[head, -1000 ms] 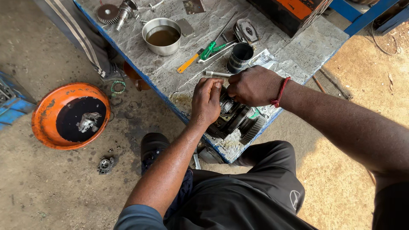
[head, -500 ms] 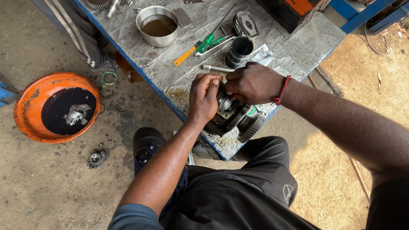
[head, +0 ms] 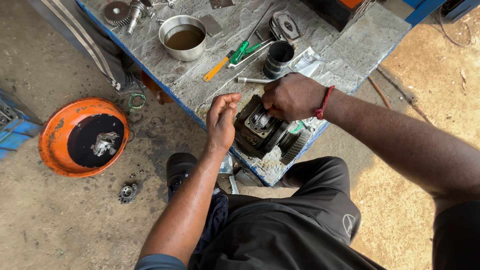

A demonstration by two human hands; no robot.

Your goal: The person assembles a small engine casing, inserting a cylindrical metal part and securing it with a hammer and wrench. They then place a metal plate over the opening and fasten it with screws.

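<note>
A dark, greasy engine block [head: 258, 134] with a finned side sits at the near edge of the grey bench [head: 345, 55]. My right hand [head: 292, 96], with a red string at the wrist, lies over the block's top, its fingertips closed on the upper edge by the bore. My left hand [head: 222, 119] hovers just left of the block, fingers loosely curled and holding nothing; it looks clear of the metal.
On the bench are a steel bowl of brown liquid [head: 183, 36], a green-handled screwdriver [head: 245, 50], an orange-handled tool [head: 216, 69], a black cylinder sleeve [head: 277, 59], a metal rod [head: 252, 80] and a gear [head: 116, 12]. An orange pan [head: 55, 135] and a small bearing [head: 127, 192] lie on the floor.
My left hand has come off the engine block and moved a little left. The right hand stays on the block's top. The camera view has shifted slightly.
</note>
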